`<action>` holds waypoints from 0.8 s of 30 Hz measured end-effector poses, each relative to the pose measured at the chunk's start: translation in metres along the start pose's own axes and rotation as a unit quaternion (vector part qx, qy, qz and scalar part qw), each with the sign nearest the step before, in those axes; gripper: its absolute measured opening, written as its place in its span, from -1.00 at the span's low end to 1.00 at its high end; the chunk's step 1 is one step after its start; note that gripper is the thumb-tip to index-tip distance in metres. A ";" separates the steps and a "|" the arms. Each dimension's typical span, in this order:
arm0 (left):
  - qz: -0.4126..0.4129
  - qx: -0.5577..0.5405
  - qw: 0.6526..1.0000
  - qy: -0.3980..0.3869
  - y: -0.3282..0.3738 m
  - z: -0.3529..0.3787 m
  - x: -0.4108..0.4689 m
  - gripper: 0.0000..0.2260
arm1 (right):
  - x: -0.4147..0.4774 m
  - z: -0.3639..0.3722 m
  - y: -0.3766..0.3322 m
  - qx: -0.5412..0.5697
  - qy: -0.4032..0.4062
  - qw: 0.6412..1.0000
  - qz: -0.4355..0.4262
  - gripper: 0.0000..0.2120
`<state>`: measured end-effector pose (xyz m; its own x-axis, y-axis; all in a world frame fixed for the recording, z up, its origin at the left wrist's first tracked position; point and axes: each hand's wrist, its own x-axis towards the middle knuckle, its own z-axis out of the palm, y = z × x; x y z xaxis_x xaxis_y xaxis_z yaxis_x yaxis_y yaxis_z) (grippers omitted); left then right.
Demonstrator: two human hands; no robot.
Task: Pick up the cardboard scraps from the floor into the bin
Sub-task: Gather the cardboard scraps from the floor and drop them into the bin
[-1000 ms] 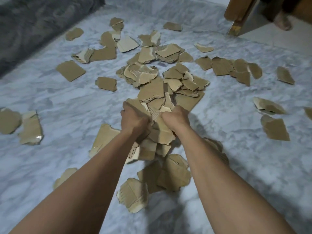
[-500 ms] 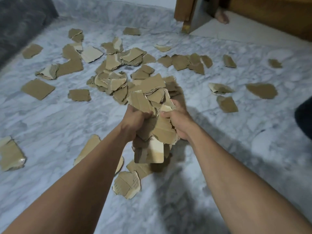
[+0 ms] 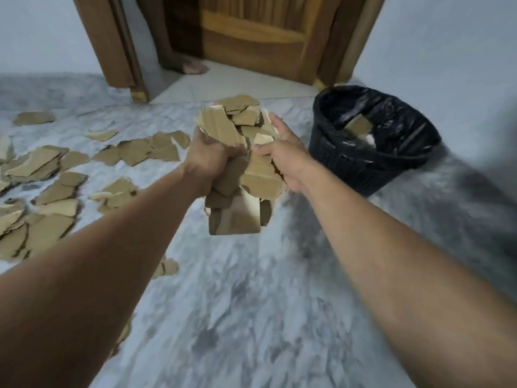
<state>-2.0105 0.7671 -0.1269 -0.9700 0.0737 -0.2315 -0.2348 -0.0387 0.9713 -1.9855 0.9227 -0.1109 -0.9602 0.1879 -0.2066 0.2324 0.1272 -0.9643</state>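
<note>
Both hands [image 3: 240, 161] clutching jagged cardboard scraps [image 3: 237, 175], woven black bin [image 3: 366, 161] perhaps plastic-lined

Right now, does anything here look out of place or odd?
Yes. Torn cardboard scraps litter the marble floor at left. Both hands, left and right, clutch a bundle, not yet over the bin.

A home: marble floor [image 3: 223, 317], wooden door [image 3: 251, 43]

Matt cardboard scraps [image 3: 237, 152]; marble floor [image 3: 251, 303]; wooden door [image 3: 251, 37].
</note>
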 end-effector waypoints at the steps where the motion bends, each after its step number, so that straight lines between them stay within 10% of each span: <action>1: 0.019 0.001 1.000 -0.008 0.014 0.025 0.007 -0.51 | 0.009 -0.025 -0.013 0.003 0.012 1.000 -0.010 -0.21; 13: 0.190 0.016 0.979 -0.068 0.099 0.283 0.089 -0.41 | 0.093 -0.273 -0.075 -0.063 0.147 0.977 -0.144 -0.12; 24: 0.171 0.174 0.964 -0.111 0.074 0.279 0.108 -0.33 | 0.075 -0.298 -0.025 -0.094 0.287 0.953 -0.033 -0.63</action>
<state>-2.1148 1.0497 -0.0648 -0.9409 0.3278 0.0853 0.1685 0.2346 0.9574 -2.0173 1.2240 -0.0533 -0.7434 0.6682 0.0300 0.2497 0.3190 -0.9143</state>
